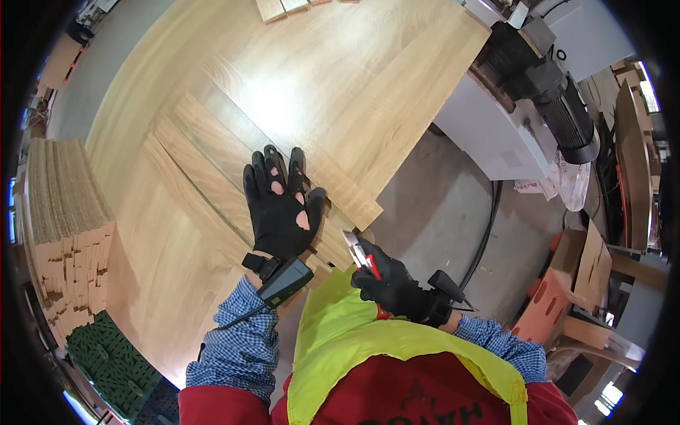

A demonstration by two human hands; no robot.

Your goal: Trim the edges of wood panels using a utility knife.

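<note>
My left hand, in a black glove worn through in several spots, lies flat with its fingers stretched out. It presses on narrow wood-grain strips that lie side by side on a large wood-grain panel. My gloved right hand is closed around a red utility knife. The knife's silver front end points up and left, just beyond the strip ends. Whether it touches them I cannot tell.
A tall stack of cut boards stands at the left, above a green plastic crate. At the right are a machine with a black motor, a black cable on the floor and an orange-red box. Small wood pieces lie at the far edge.
</note>
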